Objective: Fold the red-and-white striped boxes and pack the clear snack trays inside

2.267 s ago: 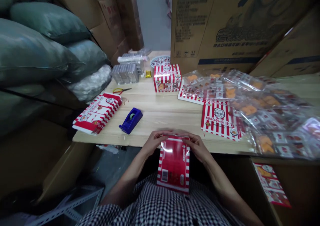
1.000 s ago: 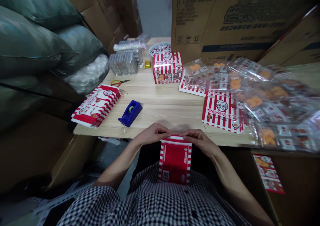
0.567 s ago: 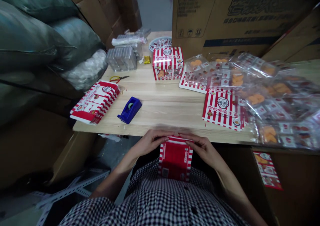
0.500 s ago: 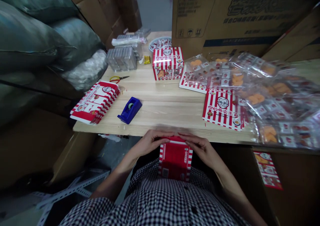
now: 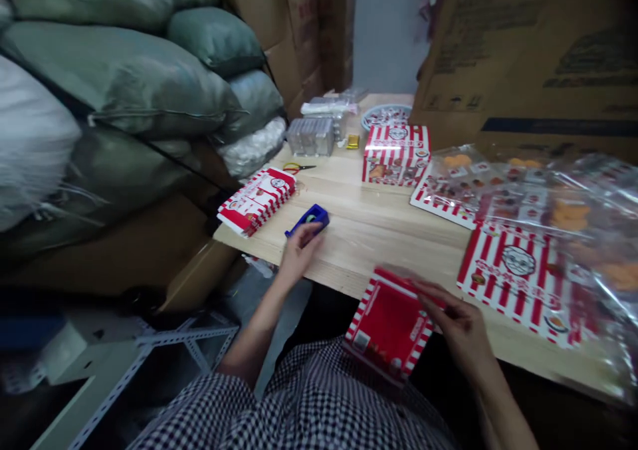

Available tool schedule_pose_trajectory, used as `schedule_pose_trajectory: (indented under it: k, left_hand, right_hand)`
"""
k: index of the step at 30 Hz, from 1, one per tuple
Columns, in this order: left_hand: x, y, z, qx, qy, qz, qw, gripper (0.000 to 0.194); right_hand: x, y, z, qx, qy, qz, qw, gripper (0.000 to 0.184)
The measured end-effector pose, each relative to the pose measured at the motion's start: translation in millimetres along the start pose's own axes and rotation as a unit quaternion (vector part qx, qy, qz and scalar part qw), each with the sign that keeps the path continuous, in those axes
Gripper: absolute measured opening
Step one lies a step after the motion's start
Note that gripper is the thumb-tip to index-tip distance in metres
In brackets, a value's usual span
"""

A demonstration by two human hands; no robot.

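My right hand (image 5: pixel 456 317) grips the upper right edge of a red and white striped cardboard box (image 5: pixel 391 327), tilted over my lap at the table's front edge. Its red panel with a barcode faces up. Slightly blurred, my left hand (image 5: pixel 300 250) reaches over the table with fingers loosely extended and nothing visible in them. Just beyond those fingertips stands a blue tape dispenser (image 5: pixel 321 216) with a roll of tape; the fingers partly cover it, and whether they touch it I cannot tell.
Folded striped cartons (image 5: pixel 259 197) are stacked at left, near scissors (image 5: pixel 298 167). A finished-looking striped box (image 5: pixel 396 156) stands at the back. Flat cartons (image 5: pixel 518 277) and clear packets (image 5: pixel 568 207) cover the right. Clear plastic cases (image 5: pixel 312 136) sit behind; sacks (image 5: pixel 134 78) are piled left.
My left hand has let go of the box and moved left to the tape dispenser. My right hand keeps the box, which has turned and tilted. The view has swung left.
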State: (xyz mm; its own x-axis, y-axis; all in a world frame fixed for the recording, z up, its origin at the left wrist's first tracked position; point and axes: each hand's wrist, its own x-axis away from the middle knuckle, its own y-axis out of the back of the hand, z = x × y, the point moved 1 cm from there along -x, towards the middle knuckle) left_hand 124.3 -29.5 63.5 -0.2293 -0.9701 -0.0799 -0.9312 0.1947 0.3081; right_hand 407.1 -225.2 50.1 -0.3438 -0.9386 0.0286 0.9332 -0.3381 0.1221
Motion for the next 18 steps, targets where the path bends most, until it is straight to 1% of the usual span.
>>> schedule_pose_trajectory:
  k: [1,2,3,4,6,8,11,13,18]
  left_hand:
    - [-13.5,20.1,6.0,-0.017,0.015,-0.051,0.998,0.033]
    - [-26.2,38.4,12.4,-0.028,0.029,-0.072,0.997,0.029]
    - [-37.5,53.8,19.1,-0.037,0.047,-0.076,0.995,0.024]
    - [-47.0,65.5,25.5,-0.042,0.066,-0.065,0.995,0.019]
    - [-59.7,77.9,36.4,-0.042,0.106,-0.026,0.993,0.020]
    - [-65.1,79.3,43.3,-0.027,0.139,0.017,0.990,0.024]
    - [-66.0,74.6,47.3,0.011,0.169,0.062,0.984,0.029]
    - [-65.0,73.2,47.9,0.039,0.176,0.069,0.981,0.033]
    - [-57.1,78.7,51.5,0.117,0.167,0.050,0.978,0.040]
  right_hand:
    - [-3.6,4.1,5.0,0.004,0.013,-0.035,0.999,0.024]
    - [-6.8,6.5,11.9,0.011,0.032,-0.071,0.997,0.023]
    - [-9.6,6.7,20.3,0.019,0.056,-0.104,0.993,0.022]
    - [-11.8,4.6,29.5,0.028,0.085,-0.129,0.988,0.022]
    - [-14.8,-4.7,46.5,0.044,0.145,-0.160,0.975,0.021]
    - [-16.6,-16.4,57.1,0.058,0.195,-0.174,0.963,0.022]
    - [-18.8,-29.4,58.1,0.085,0.250,-0.183,0.947,0.023]
    - [-19.8,-34.2,53.7,0.109,0.272,-0.175,0.940,0.024]
    - [-15.4,-41.2,48.9,0.165,0.300,-0.123,0.931,0.030]
